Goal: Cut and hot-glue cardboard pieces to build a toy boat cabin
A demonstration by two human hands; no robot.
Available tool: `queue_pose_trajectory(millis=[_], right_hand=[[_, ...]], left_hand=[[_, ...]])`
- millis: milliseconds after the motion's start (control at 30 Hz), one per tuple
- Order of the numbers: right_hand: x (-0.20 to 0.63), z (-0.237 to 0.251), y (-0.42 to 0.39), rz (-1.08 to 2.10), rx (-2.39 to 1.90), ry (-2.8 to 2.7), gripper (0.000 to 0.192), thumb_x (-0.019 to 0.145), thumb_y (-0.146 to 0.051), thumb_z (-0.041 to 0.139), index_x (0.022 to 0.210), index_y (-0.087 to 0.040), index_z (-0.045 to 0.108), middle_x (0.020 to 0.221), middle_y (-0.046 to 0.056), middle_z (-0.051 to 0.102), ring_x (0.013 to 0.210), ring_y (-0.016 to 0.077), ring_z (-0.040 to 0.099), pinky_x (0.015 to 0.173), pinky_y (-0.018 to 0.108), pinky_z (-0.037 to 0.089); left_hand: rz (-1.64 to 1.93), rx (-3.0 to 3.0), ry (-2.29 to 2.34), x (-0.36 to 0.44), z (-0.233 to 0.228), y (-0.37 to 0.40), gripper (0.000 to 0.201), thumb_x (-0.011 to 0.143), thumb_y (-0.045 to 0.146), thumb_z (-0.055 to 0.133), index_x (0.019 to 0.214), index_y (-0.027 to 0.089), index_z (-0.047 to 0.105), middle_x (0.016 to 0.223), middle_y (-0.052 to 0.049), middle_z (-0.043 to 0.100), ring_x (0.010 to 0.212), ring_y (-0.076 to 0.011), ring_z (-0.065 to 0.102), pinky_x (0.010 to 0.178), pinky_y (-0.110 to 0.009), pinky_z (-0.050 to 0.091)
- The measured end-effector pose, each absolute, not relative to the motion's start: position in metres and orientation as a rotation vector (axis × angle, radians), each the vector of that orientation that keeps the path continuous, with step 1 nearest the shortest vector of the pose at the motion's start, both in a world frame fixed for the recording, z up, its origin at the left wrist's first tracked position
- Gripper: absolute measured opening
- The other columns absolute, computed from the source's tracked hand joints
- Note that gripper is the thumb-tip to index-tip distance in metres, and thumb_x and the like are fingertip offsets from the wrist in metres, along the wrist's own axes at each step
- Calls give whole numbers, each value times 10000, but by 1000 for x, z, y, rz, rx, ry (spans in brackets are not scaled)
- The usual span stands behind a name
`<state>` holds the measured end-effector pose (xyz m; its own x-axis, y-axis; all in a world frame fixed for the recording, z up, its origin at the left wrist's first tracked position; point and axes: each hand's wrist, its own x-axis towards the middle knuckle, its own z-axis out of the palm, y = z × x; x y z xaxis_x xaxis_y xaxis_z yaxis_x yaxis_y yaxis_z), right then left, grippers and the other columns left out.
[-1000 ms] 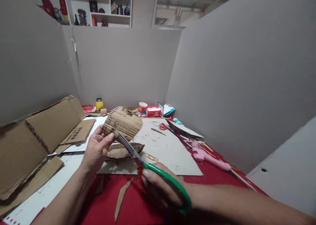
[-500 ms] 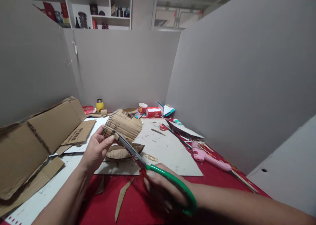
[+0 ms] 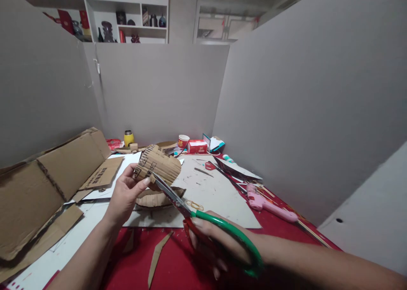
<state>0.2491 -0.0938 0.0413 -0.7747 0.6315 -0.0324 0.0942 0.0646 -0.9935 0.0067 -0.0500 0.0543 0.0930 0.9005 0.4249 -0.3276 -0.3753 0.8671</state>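
Two hands at work: left hand (image 3: 124, 193) pinches cardboard piece (image 3: 158, 168) above bench (image 3: 178, 264); right hand (image 3: 219, 245) clamped on scissors (image 3: 190, 208), blades pointing up-left into piece's lower edge beside left thumb.

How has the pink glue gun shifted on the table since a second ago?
No. The pink glue gun lies where it did on the red table, beside the grey board; only the camera tilted slightly.

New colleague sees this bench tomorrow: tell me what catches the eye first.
At centre, the left hand holds up a curved corrugated cardboard piece while the right hand works green-handled scissors into its edge. Flattened cardboard sheets sprawl along the left, and a pink glue gun lies on the red table at right.
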Motion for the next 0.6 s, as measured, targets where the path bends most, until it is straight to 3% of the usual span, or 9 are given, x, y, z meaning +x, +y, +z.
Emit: queue_pose_trajectory(millis=[167,367,600], right_hand=[[253,45,-90,1573,-835,-2065,632,895,-729,320,711,-160,526,480,-25,463,416,99,450,389,198,341],[254,43,-91,1305,-775,-2188,573,938,-669,297,657,-191,441,549,-15,434,517,105,397,469,229,354],[252,47,-96,1248,-787,-2194,526,936,-653,315,652,-211,336,587,-38,305,550,107,278,478,261,287]], left_hand=[[1451,1340,639,6,53,-49,303,779,192,759,1053,205,631,973,-27,746,875,-165,706,814,-245,540],[1375,1350,621,5,54,-49,339,763,209,767,1074,201,632,975,-53,751,847,-210,722,779,-300,567],[1348,1369,608,2,55,-48,365,762,221,763,1106,209,641,1022,-64,750,864,-224,722,792,-315,566]])
